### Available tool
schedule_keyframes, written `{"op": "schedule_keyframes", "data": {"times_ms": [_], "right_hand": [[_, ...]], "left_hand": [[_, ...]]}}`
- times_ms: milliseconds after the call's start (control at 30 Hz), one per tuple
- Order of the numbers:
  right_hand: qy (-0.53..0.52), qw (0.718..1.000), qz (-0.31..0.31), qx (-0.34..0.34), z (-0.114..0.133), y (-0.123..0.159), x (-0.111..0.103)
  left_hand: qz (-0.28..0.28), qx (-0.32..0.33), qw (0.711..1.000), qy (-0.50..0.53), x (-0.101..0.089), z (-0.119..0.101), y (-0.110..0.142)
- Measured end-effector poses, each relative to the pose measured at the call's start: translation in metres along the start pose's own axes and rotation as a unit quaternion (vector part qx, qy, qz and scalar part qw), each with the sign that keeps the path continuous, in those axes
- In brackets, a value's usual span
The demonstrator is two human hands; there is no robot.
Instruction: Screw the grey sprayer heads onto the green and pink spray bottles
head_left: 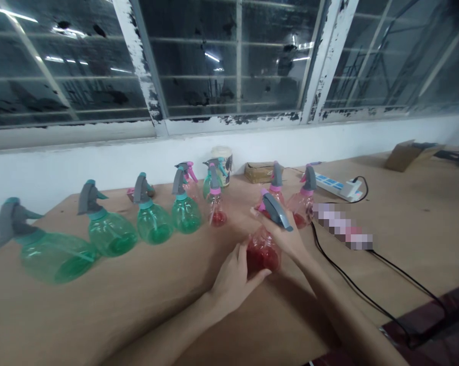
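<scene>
A clear red spray bottle (pixel 265 250) with red liquid inside is between my two hands, just above or on the table; I cannot tell which. My left hand (pixel 229 278) is closed around the left side of its round body. Around its neck, below the grey trigger head (pixel 275 209), my right hand (pixel 285 235) is closed, with most of its fingers hidden. Close by on the right stands another red spray bottle (pixel 302 204), with one more red spray bottle (pixel 277 192) behind my right hand. A smaller-looking red spray bottle (pixel 217 217) stands to the left.
Several green spray bottles (pixel 113 234) stand in a row at left. Behind are a paper cup (pixel 226 175) and a cardboard box (pixel 263 173). A white power strip (pixel 338 188), a blurred-out strip (pixel 341 224) and black cables (pixel 351 277) lie at right.
</scene>
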State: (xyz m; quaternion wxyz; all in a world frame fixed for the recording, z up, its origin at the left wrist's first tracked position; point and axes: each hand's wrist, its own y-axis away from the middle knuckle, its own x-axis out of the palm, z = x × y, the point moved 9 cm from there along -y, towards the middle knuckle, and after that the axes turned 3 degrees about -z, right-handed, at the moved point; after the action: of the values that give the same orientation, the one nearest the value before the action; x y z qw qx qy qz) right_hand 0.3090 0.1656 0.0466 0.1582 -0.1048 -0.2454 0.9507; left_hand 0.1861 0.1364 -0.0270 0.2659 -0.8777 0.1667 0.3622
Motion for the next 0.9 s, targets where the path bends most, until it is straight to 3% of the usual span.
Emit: {"op": "schedule_keyframes", "data": {"times_ms": [467,667,900], "right_hand": [[-0.038,0.999,-0.005,-0.015,-0.0009,0.0021,-0.0002],[-0.006,1.000,-0.031,0.004,-0.0054,0.0057,-0.0063],[-0.006,1.000,-0.005,-0.004,0.0020,0.0004,-0.0005]], "left_hand": [[0.004,-0.004,1.000,-0.008,-0.0045,-0.0049,-0.0008],[0.012,-0.010,1.000,-0.005,-0.0043,-0.0043,-0.0011],[0.006,-0.006,1.000,0.002,0.0000,-0.0011,-0.0007]]}}
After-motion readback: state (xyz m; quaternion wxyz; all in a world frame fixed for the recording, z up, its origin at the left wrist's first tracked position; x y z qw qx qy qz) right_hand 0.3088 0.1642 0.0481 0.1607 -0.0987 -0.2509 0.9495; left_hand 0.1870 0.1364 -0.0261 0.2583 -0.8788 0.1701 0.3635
